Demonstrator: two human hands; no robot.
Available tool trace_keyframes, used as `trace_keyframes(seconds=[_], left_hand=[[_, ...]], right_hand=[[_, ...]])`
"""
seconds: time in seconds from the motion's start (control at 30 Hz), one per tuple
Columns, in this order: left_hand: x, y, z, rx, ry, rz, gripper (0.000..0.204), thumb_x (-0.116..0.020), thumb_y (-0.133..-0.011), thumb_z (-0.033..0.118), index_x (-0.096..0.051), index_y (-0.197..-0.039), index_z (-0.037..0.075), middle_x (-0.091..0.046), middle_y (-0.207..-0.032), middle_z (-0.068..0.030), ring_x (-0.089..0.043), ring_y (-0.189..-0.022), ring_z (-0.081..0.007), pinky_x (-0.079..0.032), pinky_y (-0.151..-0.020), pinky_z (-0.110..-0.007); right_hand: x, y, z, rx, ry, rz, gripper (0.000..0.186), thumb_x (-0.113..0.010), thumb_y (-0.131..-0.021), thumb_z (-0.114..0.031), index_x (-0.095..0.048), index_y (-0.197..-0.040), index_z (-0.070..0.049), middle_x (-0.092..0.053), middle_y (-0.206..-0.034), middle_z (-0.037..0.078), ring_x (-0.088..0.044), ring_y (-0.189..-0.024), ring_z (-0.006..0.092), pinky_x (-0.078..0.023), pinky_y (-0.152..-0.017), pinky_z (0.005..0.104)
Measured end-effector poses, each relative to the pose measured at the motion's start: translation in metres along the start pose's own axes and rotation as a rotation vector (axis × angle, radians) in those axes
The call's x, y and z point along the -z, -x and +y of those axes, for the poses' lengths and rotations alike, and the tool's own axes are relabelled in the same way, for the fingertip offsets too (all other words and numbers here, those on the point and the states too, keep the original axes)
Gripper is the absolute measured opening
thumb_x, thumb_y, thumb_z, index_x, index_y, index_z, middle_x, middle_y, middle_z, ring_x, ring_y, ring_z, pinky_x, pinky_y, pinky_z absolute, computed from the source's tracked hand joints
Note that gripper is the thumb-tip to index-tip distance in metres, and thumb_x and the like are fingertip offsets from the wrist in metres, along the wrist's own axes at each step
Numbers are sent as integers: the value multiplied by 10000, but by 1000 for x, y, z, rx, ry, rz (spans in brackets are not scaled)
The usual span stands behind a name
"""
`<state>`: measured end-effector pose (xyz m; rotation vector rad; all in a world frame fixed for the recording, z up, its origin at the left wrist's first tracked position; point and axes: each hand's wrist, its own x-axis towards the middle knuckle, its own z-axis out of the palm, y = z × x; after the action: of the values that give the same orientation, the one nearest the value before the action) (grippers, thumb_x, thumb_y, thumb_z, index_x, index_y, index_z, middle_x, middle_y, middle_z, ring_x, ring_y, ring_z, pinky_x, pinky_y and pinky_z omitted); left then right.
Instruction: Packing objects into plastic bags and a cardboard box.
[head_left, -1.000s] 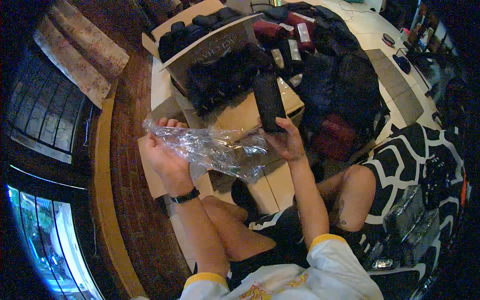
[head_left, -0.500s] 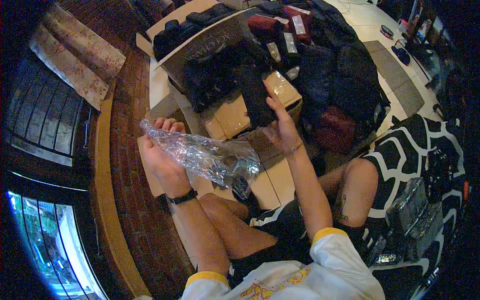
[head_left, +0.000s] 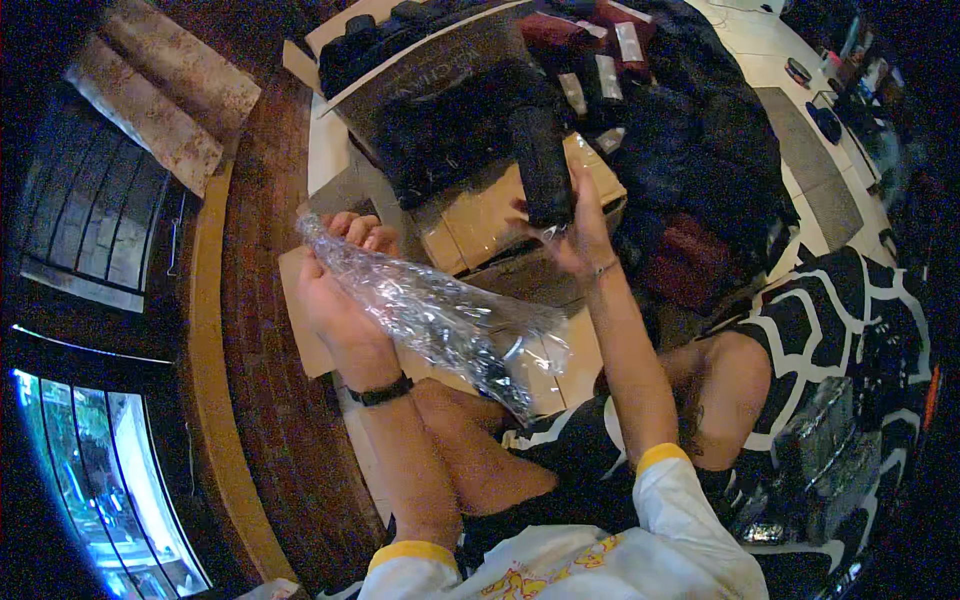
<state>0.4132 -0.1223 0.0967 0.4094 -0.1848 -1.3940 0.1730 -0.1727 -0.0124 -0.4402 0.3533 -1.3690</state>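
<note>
Right hand [head_left: 583, 238] has edged outward, gripping black roll [head_left: 543, 165] by its near end | left hand [head_left: 338, 308] clutches clear bag [head_left: 445, 320], slack end dangling below that grip | roll could slip if right fingers loosen

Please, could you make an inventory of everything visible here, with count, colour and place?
Plastic wrapper: one, clear, in left hand
Roll: one, black, against right hand
Taped carton: one, brown, beyond hands
Open box: one, brown, behind taped carton
Rolls inside box: several, black, top
Heap: one, black, right of carton
Red bundles: several, dark red, at heap
Patterned cloth: one, black and white, right
Wrapped packages: count unclear, dark, on cloth
Pale panels: two, mottled beige, upper left
Window: one, blue-white, lower left
Shirt: one, white with yellow trim, bottom
Wristband: one, black, left wrist
Legs: two, bare, lower centre
Left hand: one, bare, centre-left
Right hand: one, bare, centre
</note>
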Motion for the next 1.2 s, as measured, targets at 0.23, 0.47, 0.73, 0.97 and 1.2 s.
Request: trace_keyframes(seconds=[0.23, 0.47, 0.73, 0.97, 1.2], left_hand=[[-15, -2, -7, 57, 129, -143, 167, -396, -984, 214, -477, -948, 73, -483, -835, -51, -421, -731, -187, -388, -703, -351], [-14, -8, -16, -75, -108, -43, 233, -496, -993, 311, -492, -961, 80, -531, -886, -54, -471, -762, -194, -433, -712, -349], [-3, -14, -11, -161, -245, 87, 132, -660, -944, 202, -621, -984, 82, -652, -852, -41, -624, -749, -179, -527, -674, -323], [-8, -21, -23, -205, -338, -31, 131, -656, -964, 161, -663, -1052, 65, -701, -937, -37, -663, -809, -147, -545, -711, -298], [-32, 9, -81, -134, -826, -284, 175, -635, -979, 150, -671, -1094, 23, -706, -984, -41, -656, -871, -126, -536, -789, -288]], right_hand=[[-26, -108, -10, 464, 1139, 170, 664, -600, -919, -269, -372, -1496, -33, -578, -1200, 222, -619, -1076, 374, -516, -924, 421], [-46, -176, 24, 625, 1935, 178, 671, -662, -896, -353, -428, -1440, -37, -494, -1270, 301, -567, -1132, 469, -496, -973, 495], [-42, -184, 15, 486, 1952, -89, 615, -623, -932, -412, -509, -1359, 15, -544, -1271, 293, -557, -1183, 441, -465, -1017, 497], [-73, -124, -53, 573, 1709, -237, 463, -598, -980, -366, -619, -1238, 18, -670, -1101, 207, -673, -945, 277, -527, -878, 354], [-96, 12, -92, 135, 1253, -457, 377, -673, -955, -327, -683, -1161, -11, -710, -965, 29, -647, -870, 94, -530, -771, 261]])
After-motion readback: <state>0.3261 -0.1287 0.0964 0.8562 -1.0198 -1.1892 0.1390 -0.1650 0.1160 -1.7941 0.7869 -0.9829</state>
